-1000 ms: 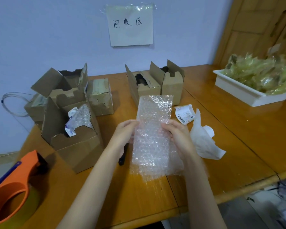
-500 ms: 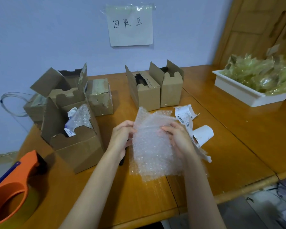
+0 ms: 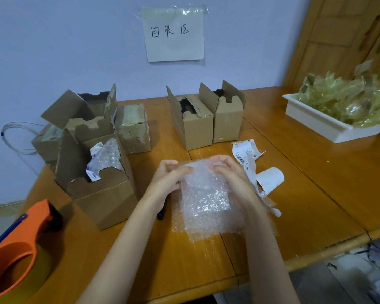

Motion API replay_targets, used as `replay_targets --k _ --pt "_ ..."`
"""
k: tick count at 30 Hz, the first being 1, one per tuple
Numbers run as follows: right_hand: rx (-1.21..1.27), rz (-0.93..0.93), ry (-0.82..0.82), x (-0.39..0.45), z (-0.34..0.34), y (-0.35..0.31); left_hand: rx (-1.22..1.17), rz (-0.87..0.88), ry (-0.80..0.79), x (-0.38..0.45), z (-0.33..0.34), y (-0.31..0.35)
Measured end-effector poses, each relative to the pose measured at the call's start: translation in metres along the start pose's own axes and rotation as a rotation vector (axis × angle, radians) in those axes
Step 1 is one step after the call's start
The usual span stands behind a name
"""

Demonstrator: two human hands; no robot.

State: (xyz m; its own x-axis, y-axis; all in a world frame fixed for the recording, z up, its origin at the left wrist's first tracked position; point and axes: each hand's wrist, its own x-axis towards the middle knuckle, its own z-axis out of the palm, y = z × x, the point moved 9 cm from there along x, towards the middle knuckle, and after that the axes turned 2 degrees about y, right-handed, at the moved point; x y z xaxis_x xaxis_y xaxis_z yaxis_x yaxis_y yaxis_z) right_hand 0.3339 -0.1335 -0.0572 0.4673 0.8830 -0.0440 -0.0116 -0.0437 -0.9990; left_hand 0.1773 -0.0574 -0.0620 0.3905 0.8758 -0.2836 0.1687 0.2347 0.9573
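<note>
Gripping the folded top edge of the bubble wrap (image 3: 206, 200), left hand (image 3: 169, 178) and right hand (image 3: 230, 176) hold it above the table (image 3: 316, 194).

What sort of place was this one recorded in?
Probably a small parcel unpacking and recycling corner: a white paper wall sign reading 回收区 (recycling area), opened brown cardboard boxes on a wooden table, and a clear bubble wrap sheet gripped by the left hand and right hand.
</note>
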Motion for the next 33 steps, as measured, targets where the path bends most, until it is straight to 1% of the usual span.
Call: replay_targets --k 2,4,6,8,10,13,15,16,18,20,22,26,30,31,33 --pt "-0.008 -0.027 0.010 0.000 0.000 -0.002 0.043 -0.049 -0.020 -0.002 0.001 -0.004" --pt "-0.009 -0.043 0.012 0.002 0.000 -0.004 0.067 -0.055 -0.001 -0.004 0.000 -0.004" --pt "0.042 -0.001 0.023 0.004 -0.001 0.000 0.047 -0.007 0.053 -0.003 -0.006 0.000" --pt "0.091 0.084 0.058 0.004 -0.001 0.007 0.025 0.051 0.124 0.000 -0.013 0.004" --pt "0.059 0.143 0.072 0.003 0.003 0.012 0.016 0.118 0.199 -0.001 -0.021 0.010" --pt "0.030 0.172 -0.024 -0.001 0.022 0.011 0.049 0.232 0.298 -0.007 -0.029 0.020" --pt "0.028 0.194 -0.063 -0.001 0.033 0.012 0.059 0.272 0.339 -0.012 -0.031 0.025" --pt "0.041 0.202 -0.049 -0.001 0.036 0.012 0.072 0.263 0.346 -0.013 -0.031 0.026" --pt "0.057 0.202 -0.004 0.001 0.042 0.008 0.087 0.189 0.315 -0.011 -0.028 0.020" --pt "0.044 0.175 0.021 0.006 0.052 0.007 0.044 0.122 0.295 -0.011 -0.030 0.015" --pt "0.038 0.142 0.046 0.009 0.058 0.004 0.060 0.140 0.312 -0.013 -0.034 0.017" --pt "0.032 0.060 0.135 0.011 0.054 -0.005 0.220 0.269 0.388 -0.022 -0.039 0.031" --pt "-0.060 -0.113 0.236 0.006 0.043 -0.031 0.356 0.378 0.313 -0.034 -0.024 0.041" --pt "-0.106 -0.152 0.265 0.005 0.040 -0.040 0.403 0.454 0.321 -0.042 -0.019 0.048" --pt "-0.217 -0.220 0.318 0.001 0.039 -0.062 0.515 0.698 0.428 -0.069 -0.016 0.074"
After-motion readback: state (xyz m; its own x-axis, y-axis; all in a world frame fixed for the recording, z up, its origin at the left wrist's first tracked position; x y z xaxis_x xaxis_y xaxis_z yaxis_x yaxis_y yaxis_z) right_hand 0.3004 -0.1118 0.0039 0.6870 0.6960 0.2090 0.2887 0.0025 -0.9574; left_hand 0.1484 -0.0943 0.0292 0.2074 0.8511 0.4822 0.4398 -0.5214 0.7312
